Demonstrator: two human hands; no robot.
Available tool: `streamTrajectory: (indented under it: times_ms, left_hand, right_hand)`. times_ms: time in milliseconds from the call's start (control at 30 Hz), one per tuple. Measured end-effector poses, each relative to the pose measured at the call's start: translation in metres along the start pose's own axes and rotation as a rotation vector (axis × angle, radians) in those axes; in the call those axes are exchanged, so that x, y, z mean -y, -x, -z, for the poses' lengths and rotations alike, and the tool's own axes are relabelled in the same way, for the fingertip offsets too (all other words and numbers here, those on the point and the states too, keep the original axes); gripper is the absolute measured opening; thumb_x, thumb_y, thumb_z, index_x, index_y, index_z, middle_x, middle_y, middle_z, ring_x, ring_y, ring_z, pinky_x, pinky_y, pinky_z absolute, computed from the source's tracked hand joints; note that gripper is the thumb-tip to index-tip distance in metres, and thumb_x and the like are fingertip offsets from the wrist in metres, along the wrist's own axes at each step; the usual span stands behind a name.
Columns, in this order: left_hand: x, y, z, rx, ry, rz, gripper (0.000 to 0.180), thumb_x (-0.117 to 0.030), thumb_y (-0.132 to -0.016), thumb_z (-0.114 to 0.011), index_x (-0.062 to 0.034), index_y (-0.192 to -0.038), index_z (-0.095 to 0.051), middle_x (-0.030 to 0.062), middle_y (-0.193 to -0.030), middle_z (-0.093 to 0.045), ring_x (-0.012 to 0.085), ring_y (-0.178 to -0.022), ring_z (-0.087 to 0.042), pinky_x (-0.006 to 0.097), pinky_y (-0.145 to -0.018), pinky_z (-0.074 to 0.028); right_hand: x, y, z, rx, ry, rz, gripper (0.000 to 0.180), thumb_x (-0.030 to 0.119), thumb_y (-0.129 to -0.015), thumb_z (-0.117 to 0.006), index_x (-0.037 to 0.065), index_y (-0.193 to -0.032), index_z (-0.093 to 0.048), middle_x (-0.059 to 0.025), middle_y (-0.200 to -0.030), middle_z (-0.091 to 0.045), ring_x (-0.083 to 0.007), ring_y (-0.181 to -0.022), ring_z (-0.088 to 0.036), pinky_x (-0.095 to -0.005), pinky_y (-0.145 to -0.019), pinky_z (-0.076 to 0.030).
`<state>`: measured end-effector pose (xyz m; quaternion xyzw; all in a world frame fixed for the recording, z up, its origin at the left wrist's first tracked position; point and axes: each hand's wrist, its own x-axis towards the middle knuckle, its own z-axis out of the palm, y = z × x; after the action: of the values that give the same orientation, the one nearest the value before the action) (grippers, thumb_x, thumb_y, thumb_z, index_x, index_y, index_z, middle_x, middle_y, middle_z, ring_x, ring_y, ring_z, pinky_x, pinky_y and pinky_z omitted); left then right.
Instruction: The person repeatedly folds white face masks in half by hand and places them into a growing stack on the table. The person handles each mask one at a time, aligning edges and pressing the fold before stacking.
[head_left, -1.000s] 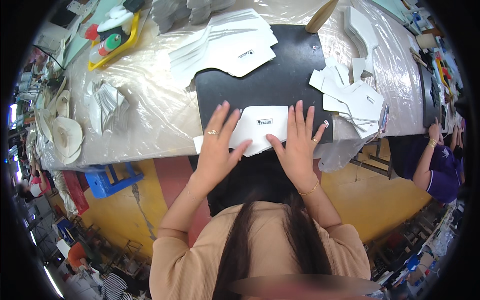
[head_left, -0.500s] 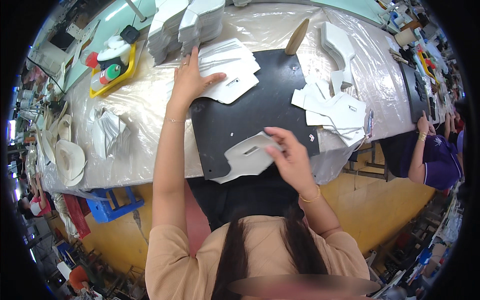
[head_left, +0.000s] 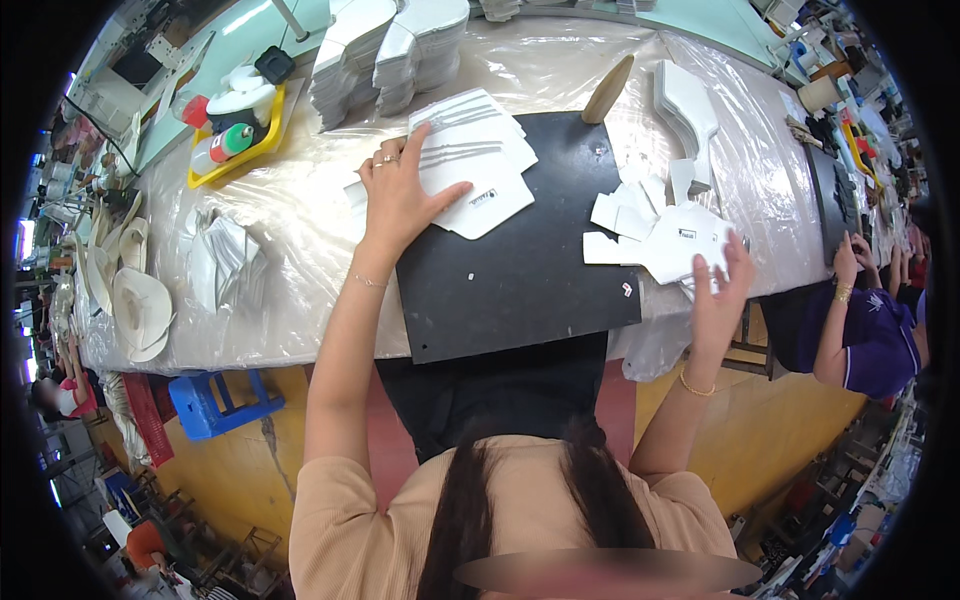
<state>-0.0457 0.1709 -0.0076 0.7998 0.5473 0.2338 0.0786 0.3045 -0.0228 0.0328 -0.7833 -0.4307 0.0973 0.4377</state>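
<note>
- Worktable [head_left: 310, 310] covered in clear, wrinkled plastic sheeting, spanning the view.
- Black rectangular work mat [head_left: 510, 290], lying along the table's near edge.
- Fanned stack of white cut panels [head_left: 490, 180], lying partly over the mat's upper left and partly on the plastic; a small dark mark is printed on one panel.
- Loose pile of similar white panels [head_left: 670, 250], overlapping the mat's right edge.
- Blue plastic stool [head_left: 205, 405], on the floor left of the person.
- Stack of curved white pieces [head_left: 685, 110], behind the loose pile.
- Yellow tray [head_left: 270, 140], at the back left of the table.
- Left hand [head_left: 402, 198], palm down on the fanned stack, thumb spread well away from the fingers.
- Right hand [head_left: 722, 290], at the near right side of the loose pile, fingers apart and curved; whether they touch the panels I cannot tell.
- Pointed wooden piece [head_left: 607, 92], tilted at the mat's far right corner.
- Green-capped bottle [head_left: 235, 140], lying in the tray.
- Small pink-and-white scrap [head_left: 627, 289], on the mat near its right edge.
</note>
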Motion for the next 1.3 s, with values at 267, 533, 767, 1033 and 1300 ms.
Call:
streamTrajectory:
  times_ms: [267, 533, 767, 1033, 1300]
  left_hand:
    - [-0.015, 0.040, 0.005, -0.146, -0.267, -0.164, 0.087, -0.053, -0.079, -0.080, -0.0120, -0.149, -0.047, 0.0203, -0.150, -0.040, 0.0393, -0.141, -0.036, 0.057, -0.116, -0.023]
    - [-0.072, 0.118, 0.006, -0.003, 0.106, -0.057, 0.063, -0.023, -0.083, -0.079, -0.0080, -0.140, -0.055, 0.0188, -0.149, -0.042, 0.0398, -0.140, -0.037, 0.050, -0.113, -0.031]
    - [-0.084, 0.139, 0.008, 0.048, 0.156, -0.080, 0.053, -0.018, -0.086, -0.076, -0.0062, -0.135, -0.059, 0.0151, -0.139, -0.054, 0.0343, -0.133, -0.048, 0.047, -0.110, -0.035]
    - [-0.101, 0.137, 0.026, 0.005, 0.559, 0.010, 0.051, -0.008, -0.082, -0.077, 0.0000, -0.129, -0.060, 0.0160, -0.116, -0.062, 0.0329, -0.105, -0.062, 0.039, -0.087, -0.052]
    - [-0.107, 0.127, 0.028, -0.067, 0.450, -0.063, 0.032, -0.003, -0.083, -0.076, -0.0009, -0.114, -0.067, 0.0126, -0.093, -0.068, 0.0283, -0.086, -0.068, 0.036, -0.076, -0.054]
  right_hand:
    - [0.046, 0.041, -0.064, 0.357, -0.051, 0.324, 0.036, 0.014, -0.090, -0.072, 0.005, -0.124, -0.065, -0.0164, -0.135, -0.055, -0.0338, -0.121, -0.056, -0.0396, -0.102, -0.046]
    - [0.060, 0.058, -0.117, 0.363, 0.197, 0.443, 0.042, 0.020, -0.087, -0.075, -0.001, -0.122, -0.065, -0.0125, -0.133, -0.057, -0.0306, -0.114, -0.055, -0.0438, -0.099, -0.040]
    - [0.069, 0.055, -0.122, 0.404, -0.151, 0.252, 0.020, 0.012, -0.087, -0.074, 0.001, -0.100, -0.065, -0.0121, -0.115, -0.068, -0.0286, -0.101, -0.064, -0.0393, -0.089, -0.049]
    - [0.077, 0.077, -0.096, 0.607, -0.480, 0.151, 0.016, 0.005, -0.089, -0.071, -0.002, -0.101, -0.064, -0.0149, -0.112, -0.072, -0.0203, -0.093, -0.071, -0.0311, -0.083, -0.054]
    - [0.081, 0.078, -0.084, 0.688, -0.532, 0.060, 0.019, 0.003, -0.094, -0.068, -0.004, -0.111, -0.069, -0.0118, -0.107, -0.074, -0.0161, -0.098, -0.070, -0.0279, -0.089, -0.053]
